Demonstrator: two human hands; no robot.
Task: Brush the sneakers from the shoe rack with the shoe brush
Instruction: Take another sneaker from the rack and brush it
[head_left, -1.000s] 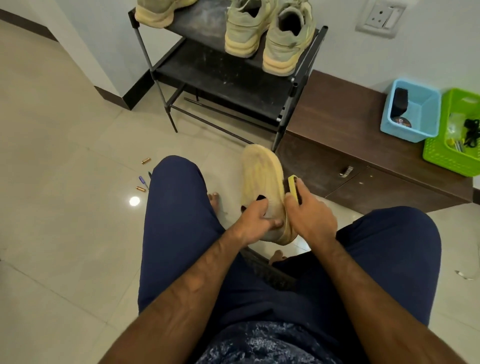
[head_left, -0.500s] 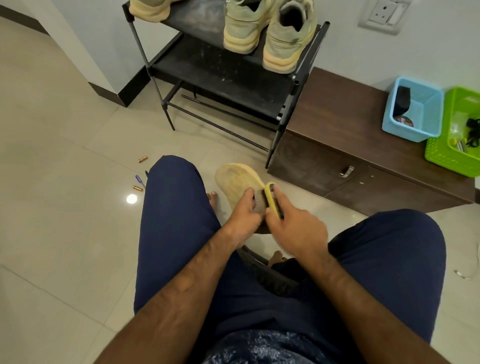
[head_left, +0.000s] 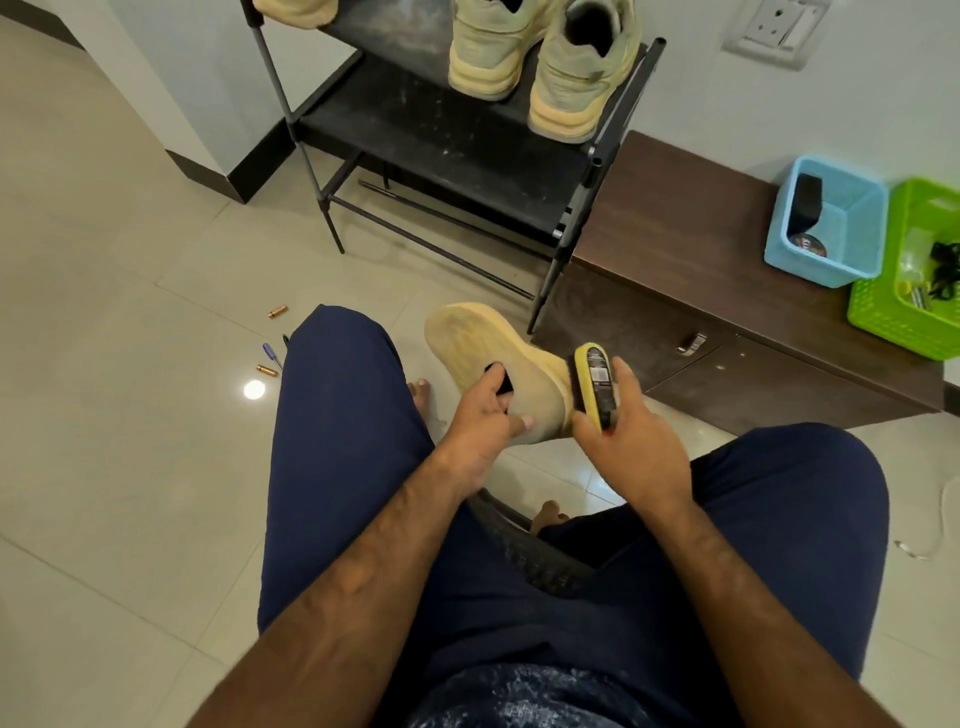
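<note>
Sneaker, sole up, is held in front of the shoe rack, its nearer end gripped by the left hand. The right hand curls round the shoe brush, bristles on the sneaker's side. Short firm strokes, shoe braced, should work best.

- A home, seemingly a hallway corner: pale tiled floor, dark skirting under plain walls.
- Black shoe rack holding worn sneakers.
- Low brown cabinet carrying a blue basket and a green basket, with a wall socket above.
</note>
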